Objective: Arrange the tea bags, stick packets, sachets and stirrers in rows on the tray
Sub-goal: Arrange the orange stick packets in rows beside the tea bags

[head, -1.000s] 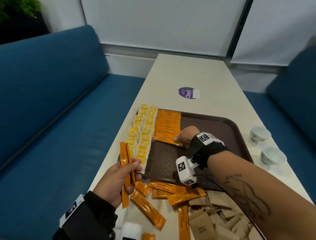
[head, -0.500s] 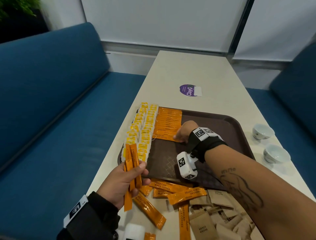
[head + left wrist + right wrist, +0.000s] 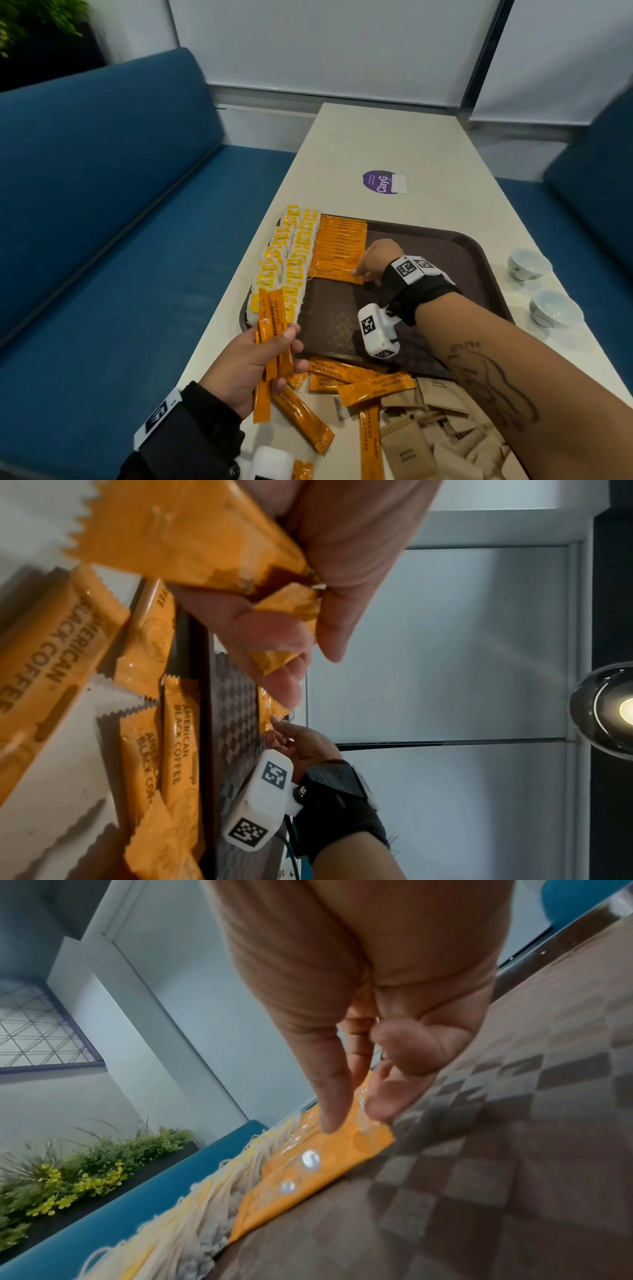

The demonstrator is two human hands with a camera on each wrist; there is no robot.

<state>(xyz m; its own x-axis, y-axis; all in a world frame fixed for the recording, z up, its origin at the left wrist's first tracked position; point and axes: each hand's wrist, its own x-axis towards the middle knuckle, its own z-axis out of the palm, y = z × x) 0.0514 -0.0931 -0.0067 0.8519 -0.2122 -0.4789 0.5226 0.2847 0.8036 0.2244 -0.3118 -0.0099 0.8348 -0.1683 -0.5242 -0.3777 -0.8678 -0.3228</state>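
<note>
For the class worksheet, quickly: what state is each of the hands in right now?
Left hand: grips a few orange stick packets.
Right hand: open, fingertips pressing the nearest packet in the tray's orange row.

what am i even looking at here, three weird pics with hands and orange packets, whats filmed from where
No machine: a person wearing cameras. The wide picture comes from the head; the two close ones from boxes strapped on each wrist. The left hand grips a few orange coffee sticks. The right hand touches with straight fingers the nearest stick of the orange row on the brown tray, beside rows of yellow tea bags. Loose sticks and brown sugar sachets lie nearer; two cups stand right.
</note>
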